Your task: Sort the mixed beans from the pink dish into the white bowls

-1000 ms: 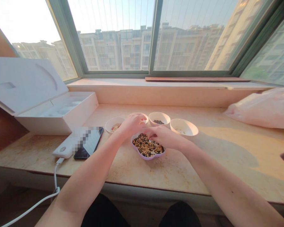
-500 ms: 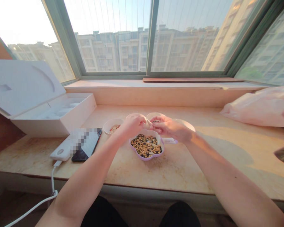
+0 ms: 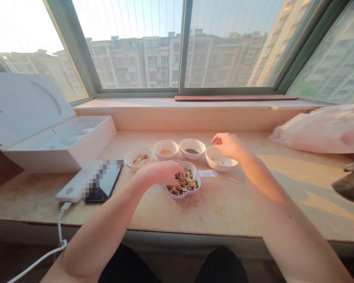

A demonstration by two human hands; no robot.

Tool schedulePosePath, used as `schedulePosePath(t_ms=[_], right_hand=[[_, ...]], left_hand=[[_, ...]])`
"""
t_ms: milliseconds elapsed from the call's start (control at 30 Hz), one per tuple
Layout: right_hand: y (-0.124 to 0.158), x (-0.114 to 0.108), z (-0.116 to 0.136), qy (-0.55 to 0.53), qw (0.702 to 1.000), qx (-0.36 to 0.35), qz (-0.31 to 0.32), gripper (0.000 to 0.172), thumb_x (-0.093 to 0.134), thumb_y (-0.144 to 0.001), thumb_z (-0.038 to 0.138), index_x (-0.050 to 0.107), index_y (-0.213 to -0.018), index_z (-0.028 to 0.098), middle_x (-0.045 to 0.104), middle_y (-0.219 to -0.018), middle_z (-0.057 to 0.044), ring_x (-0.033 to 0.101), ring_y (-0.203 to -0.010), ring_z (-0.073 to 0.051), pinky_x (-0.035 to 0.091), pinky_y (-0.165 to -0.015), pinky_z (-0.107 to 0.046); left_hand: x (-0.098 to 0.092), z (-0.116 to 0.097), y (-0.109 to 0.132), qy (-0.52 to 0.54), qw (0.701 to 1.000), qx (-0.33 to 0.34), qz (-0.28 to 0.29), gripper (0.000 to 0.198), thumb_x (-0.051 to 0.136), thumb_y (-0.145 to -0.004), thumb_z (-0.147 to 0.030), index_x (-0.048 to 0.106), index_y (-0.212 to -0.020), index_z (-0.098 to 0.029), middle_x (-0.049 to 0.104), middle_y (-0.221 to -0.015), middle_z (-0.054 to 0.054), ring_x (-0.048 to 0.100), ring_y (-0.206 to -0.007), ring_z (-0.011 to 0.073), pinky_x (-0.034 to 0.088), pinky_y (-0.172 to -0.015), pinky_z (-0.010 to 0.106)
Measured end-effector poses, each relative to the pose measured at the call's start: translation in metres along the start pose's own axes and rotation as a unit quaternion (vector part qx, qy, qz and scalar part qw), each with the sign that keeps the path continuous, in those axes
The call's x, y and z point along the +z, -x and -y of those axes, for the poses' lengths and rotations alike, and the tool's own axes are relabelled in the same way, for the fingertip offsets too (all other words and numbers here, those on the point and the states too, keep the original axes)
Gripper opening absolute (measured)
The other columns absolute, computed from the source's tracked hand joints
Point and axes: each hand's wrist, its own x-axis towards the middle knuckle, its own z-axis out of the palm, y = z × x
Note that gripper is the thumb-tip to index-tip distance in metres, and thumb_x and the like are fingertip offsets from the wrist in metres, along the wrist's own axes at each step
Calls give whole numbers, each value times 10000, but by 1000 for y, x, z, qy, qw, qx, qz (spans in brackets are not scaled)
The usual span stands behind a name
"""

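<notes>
My left hand [image 3: 168, 173] reaches over the purple-rimmed bowl [image 3: 181, 195], its fingertips bent down among the mixed beans [image 3: 189, 183]. Its fingers are curled in a pinch, and what lies between them is too small to make out. My right hand [image 3: 227, 144] hangs above the rightmost white bowl [image 3: 224, 167], thumb and forefinger pressed together on something too small to name. A few pale pieces lie in that bowl. Dark seeds or beans [image 3: 191, 151] fill the bottom of the white bowl [image 3: 192, 144] beside it.
Farther left stand a white bowl of yellowish beans [image 3: 166, 152] and one with pale slices and red bits [image 3: 141, 160]. A phone [image 3: 107, 188], a white power bank [image 3: 72, 188] with cable and an open white box [image 3: 59, 153] occupy the left. A plastic bag [image 3: 321, 131] lies right.
My hands have parted. The left came down and toward me into the mixed beans; the right moved right, from the dark-seed bowl to the rightmost bowl. The view shifted slightly.
</notes>
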Motion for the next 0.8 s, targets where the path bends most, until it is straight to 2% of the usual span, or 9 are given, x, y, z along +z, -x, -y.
schedulePosePath(t_ms=[100,167,400,567,700,800], right_hand=[[-4,3,-12,26,997,34,68,154,641,-815,117,753,-859,214,768,-933,-93,685,-849,-235,481,-711,-322],[-6,6,-17,26,994,41,95,183,635,-805,98,763,-864,215,772,-951,-87,691,-856,-226,487,-714,-309],[-10,13,-25,23,994,39,104,207,645,-789,85,783,-897,197,761,-978,-114,686,-835,-227,490,-745,-313],[-10,13,-29,16,993,30,115,253,635,-775,34,783,-934,164,758,-1021,-163,685,-856,-244,486,-768,-322],[-13,12,-28,27,987,45,149,289,640,-768,46,787,-961,204,755,-1063,-120,691,-868,-237,505,-773,-308],[-14,12,-27,41,982,60,172,303,631,-789,58,780,-1000,216,750,-1091,-92,693,-889,-214,496,-771,-283]], left_hand=[[1,1,-3,0,998,27,57,160,674,-804,-155,771,-882,-256,768,-913,13,667,-835,181,465,-732,265],[1,1,-5,0,998,30,54,192,630,-809,-123,765,-848,-253,770,-903,8,659,-812,173,455,-724,266],[5,1,-10,-5,998,40,55,244,566,-786,-63,679,-640,-222,719,-742,-3,608,-671,153,413,-640,282],[7,5,-14,26,997,37,62,225,578,-802,-99,744,-733,-233,741,-804,16,607,-713,158,441,-711,275],[6,7,-15,22,995,19,92,227,560,-819,-115,770,-839,-197,755,-934,46,624,-803,168,450,-769,283],[6,8,-14,21,996,11,87,248,545,-820,-111,769,-891,-190,757,-994,52,633,-848,173,443,-767,285]])
